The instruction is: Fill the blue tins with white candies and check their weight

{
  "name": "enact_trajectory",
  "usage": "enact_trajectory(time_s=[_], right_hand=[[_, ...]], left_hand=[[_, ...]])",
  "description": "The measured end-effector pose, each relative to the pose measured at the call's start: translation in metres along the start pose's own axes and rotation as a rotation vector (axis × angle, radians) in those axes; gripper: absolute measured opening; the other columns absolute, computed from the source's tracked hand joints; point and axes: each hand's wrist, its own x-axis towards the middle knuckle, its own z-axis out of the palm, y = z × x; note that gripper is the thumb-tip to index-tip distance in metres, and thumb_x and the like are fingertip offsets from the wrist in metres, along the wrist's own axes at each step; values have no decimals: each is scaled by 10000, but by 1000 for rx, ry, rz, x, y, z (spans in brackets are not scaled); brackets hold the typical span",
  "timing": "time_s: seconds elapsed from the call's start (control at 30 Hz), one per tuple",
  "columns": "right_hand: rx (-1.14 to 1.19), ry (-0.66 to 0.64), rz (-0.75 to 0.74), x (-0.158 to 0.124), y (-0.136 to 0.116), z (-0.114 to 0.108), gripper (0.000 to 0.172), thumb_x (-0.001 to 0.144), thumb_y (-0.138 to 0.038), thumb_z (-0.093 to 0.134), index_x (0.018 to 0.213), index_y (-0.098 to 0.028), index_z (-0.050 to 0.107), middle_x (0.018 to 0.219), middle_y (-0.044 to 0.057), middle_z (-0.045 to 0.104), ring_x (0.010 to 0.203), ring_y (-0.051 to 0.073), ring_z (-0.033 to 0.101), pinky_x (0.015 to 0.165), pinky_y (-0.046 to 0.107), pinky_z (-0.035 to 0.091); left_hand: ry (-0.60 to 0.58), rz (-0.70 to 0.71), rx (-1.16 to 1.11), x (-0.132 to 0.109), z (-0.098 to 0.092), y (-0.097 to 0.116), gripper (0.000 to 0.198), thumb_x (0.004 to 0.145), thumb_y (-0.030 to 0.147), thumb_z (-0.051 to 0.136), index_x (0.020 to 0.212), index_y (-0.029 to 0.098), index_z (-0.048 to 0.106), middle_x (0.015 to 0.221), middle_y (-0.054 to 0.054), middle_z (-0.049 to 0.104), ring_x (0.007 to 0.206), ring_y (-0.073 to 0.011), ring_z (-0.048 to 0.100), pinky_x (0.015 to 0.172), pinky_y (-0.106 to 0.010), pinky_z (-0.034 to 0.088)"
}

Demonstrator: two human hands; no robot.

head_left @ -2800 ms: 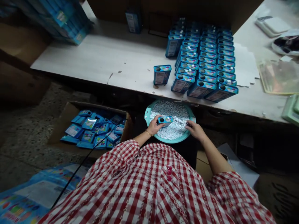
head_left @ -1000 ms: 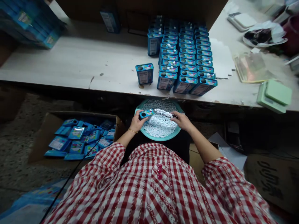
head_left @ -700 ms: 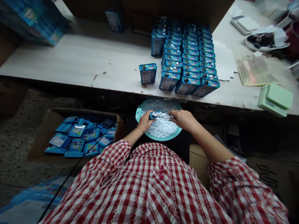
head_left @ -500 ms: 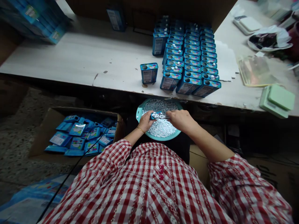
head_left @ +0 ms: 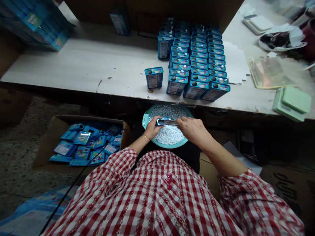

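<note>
Over a turquoise basin full of small white candies, my left hand is closed around a small blue tin. The tin's open mouth faces up and right. My right hand grips a clear scoop, whose end reaches the tin's opening. Few or no candies show in the scoop. Part of the tin is hidden by my left fingers.
Rows of blue tins stand on the white table, some with candies on top. One tin stands apart. A carton of blue tins lies at left. A green scale sits at right.
The white candies heaped in the scoop at the tin's mouth are gone from it, and the scoop looks clear. Both hands stay over the basin; the view has shifted slightly.
</note>
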Motion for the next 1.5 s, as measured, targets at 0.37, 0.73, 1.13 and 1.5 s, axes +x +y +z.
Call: enact_trajectory(time_s=[0.37,0.73,1.13,1.5], right_hand=[[657,487,153,-44,66,70,329,856,-401,496,1107,-226,617,1068,66,676,942,212,639,844,346,498],[778,447,205,-53,60,106,299,844,-402,517,1071,-248,638,1048,49,691,936,212,657,808,330,539],[940,422,323,-55,50,138,312,824,-421,550,1047,-232,658,1052,46,696,938,206,663,777,266,551],[976,346,229,-15,38,140,378,798,-460,568,1058,-199,653,1061,80,688,967,232,647,858,343,516]], left_hand=[[322,190,65,99,-77,31,418,744,334,649,1103,192,488,1040,-50,501,987,-187,533,882,-319,451],[257,177,178,155,-82,6,805,545,193,780,1255,199,400,1415,-143,310,1337,-316,283,1088,-456,284],[255,-77,-63,311,-64,2,1020,536,-22,629,1437,225,219,1427,-96,397,1273,-306,418,1083,-432,304],[711,-82,-243,182,-154,-91,597,699,205,683,1250,248,456,1321,-94,463,1140,-230,525,920,-360,456]])
